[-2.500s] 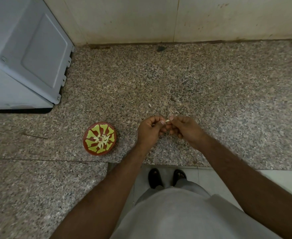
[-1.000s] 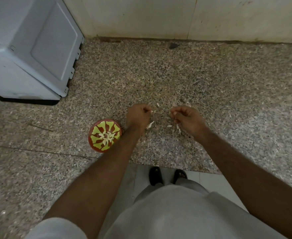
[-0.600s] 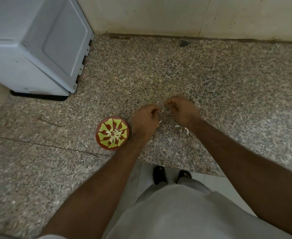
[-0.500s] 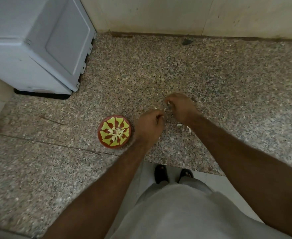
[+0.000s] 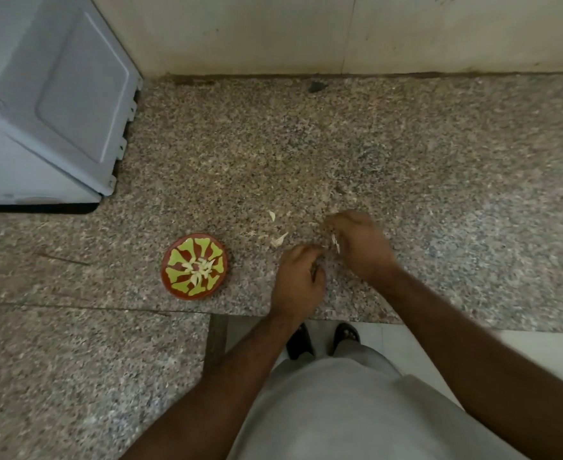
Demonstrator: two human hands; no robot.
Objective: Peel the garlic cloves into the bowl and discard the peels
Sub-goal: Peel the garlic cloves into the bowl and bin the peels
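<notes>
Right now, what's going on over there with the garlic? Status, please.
Left hand curled, contents hidden. Right hand pinching a pale peel. Bowl holds peeled cloves. Loose peels on the counter; nothing blocking.

Speckled granite counter (image 5: 340,154) is filling most of the frame, w/ a seam running across lower left. Pale tiled wall (image 5: 273,31) is spanning the top; a vertical joint is showing right of ctr, and a dark grimy line is running along its base. Grey-white appliance (image 5: 41,104) is sitting at upper left on a black base. White floor tiles (image 5: 522,353) are showing at lower right, below the counter edge. Light is looking dim, soft.
</notes>
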